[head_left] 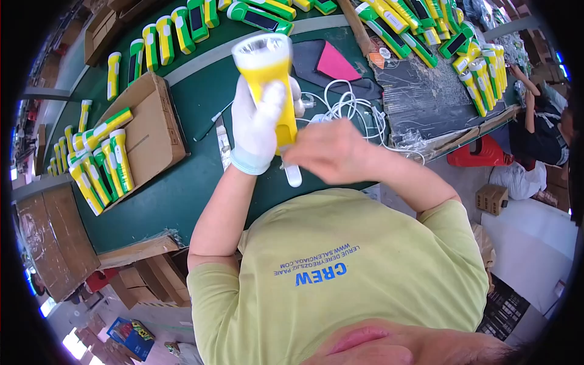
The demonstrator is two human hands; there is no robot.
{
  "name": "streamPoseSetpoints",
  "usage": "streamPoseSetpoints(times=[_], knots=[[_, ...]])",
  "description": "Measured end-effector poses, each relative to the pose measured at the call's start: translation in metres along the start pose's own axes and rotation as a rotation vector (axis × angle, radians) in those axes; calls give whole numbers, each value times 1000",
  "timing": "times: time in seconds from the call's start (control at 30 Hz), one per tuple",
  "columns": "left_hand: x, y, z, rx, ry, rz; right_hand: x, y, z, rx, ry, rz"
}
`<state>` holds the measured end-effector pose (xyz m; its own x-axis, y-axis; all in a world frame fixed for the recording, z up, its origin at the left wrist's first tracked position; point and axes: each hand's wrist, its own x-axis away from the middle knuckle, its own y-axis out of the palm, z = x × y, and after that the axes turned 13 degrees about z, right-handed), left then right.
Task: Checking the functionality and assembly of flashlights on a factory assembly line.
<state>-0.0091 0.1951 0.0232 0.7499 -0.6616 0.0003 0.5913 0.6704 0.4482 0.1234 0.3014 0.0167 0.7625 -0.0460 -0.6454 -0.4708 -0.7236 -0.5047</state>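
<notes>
**A:** What are the hands doing?

**B:** The left hand (257, 125), in a white fabric glove, is wrapped around the body of a yellow plastic torch with a round clear lens (267, 79). Its fingers are clenched on the torch, holding it upright with the lens end pointing away from the person, above the middle of the dark green work table (182, 188).

**A:** And the other hand?

**B:** The right hand (331, 149) is bare and blurred. It sits just right of the torch's lower end, touching it, fingers curled inward. I cannot tell whether it grips anything. A small white piece of the torch (293, 175) sticks out below both hands.

**A:** What lies around them?

**B:** To the left, a flat brown cardboard sheet (149, 131) carries a cluster of yellow-and-green torches (100, 164). More of these torches (176, 30) run in a row along the far edge of the table, and another batch (480, 70) lies at far right. Just beyond the hands is a tangle of white cable (350, 106), with a pink triangular piece on a dark mat (336, 62) farther back. Another person's arm (528, 103) shows at the far right.
</notes>
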Motion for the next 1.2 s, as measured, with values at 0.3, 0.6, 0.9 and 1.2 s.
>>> streamPoseSetpoints(times=[0.3,0.6,0.9,1.2], knots=[[-17,-3,-9,99,-89,62,34,14,-16,-620,469,-53],[10,-12,-31,-241,-147,17,16,-17,36,-812,1046,447],[3,-13,-37,81,-455,69,1,-33,21,-562,828,424],[22,-2,-12,364,-571,-86,-18,-22,-3,-428,641,340]])
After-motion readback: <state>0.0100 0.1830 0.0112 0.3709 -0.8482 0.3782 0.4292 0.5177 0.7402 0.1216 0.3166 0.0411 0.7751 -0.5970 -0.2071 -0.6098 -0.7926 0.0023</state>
